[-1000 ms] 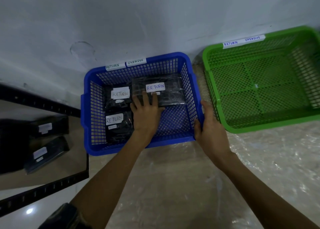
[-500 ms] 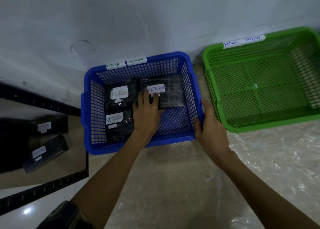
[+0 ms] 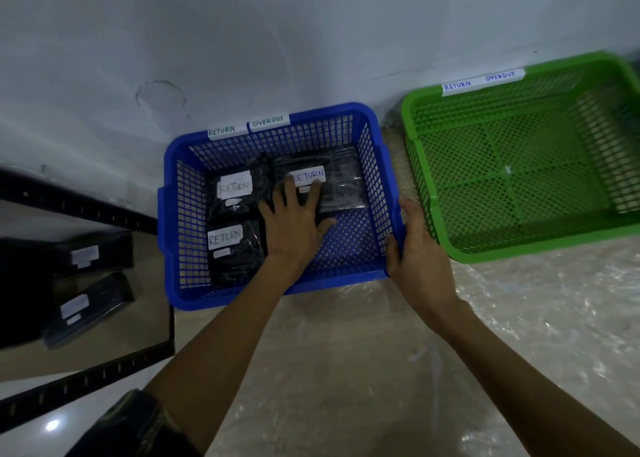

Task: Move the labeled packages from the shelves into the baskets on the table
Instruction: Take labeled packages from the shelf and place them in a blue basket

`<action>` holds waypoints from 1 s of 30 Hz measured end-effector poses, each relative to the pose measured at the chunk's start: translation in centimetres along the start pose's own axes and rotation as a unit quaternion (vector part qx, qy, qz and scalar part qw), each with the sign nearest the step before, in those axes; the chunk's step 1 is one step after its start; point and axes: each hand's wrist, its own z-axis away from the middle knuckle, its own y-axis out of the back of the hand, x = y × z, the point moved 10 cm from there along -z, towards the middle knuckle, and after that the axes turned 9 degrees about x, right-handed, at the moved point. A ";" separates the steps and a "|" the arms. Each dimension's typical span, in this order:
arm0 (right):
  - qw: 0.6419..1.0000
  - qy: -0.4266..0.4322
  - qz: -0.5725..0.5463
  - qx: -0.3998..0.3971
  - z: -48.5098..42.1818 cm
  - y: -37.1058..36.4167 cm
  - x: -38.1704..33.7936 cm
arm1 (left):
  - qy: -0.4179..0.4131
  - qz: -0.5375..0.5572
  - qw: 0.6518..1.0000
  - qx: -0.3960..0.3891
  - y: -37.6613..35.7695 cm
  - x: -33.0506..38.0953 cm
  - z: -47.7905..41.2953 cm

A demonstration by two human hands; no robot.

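Note:
A blue basket [image 3: 180, 297] stands against the wall and holds three black packages labelled RETURN. My left hand [image 3: 294, 222] lies flat inside it, fingertips pressing the back-right package [image 3: 341, 186]. Two more packages sit at the basket's left: one at the back [image 3: 239, 188], one in front [image 3: 232, 248]. My right hand [image 3: 415, 259] holds the basket's right front corner, thumb on the rim. An empty green basket [image 3: 519, 245] stands to the right. Two more labelled black packages, one nearer the wall [image 3: 93, 254] and one nearer the shelf's front [image 3: 86, 309], lie on the shelf at the left.
The dark metal shelf frame [image 3: 86, 380] borders the table at the lower left. The table top [image 3: 346, 370] is covered in wrinkled clear plastic. A pale wall [image 3: 277, 41] runs right behind both baskets.
My left hand has pushed the back-right package further toward the basket's right back corner. My right hand has stayed on the basket's corner.

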 end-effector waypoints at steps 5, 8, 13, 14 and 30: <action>1.000 -0.007 0.001 0.001 0.0 -0.2 0.3 | -0.010 0.038 0.997 0.072 1.6 -0.7 0.0; 1.000 -0.010 0.000 0.001 0.0 -0.1 0.4 | 0.022 -0.017 0.999 0.027 0.9 -2.1 0.1; 1.000 -0.014 0.008 -0.002 0.1 -0.2 0.5 | 0.040 -0.045 0.998 -0.010 0.4 -2.2 0.7; 1.000 -0.013 0.009 -0.002 0.1 -0.2 0.5 | 0.042 -0.050 0.998 -0.019 0.3 -2.2 0.6; 1.000 0.005 0.015 0.011 0.1 -0.3 0.6 | 0.011 -0.122 0.992 -0.015 -0.3 -1.7 0.1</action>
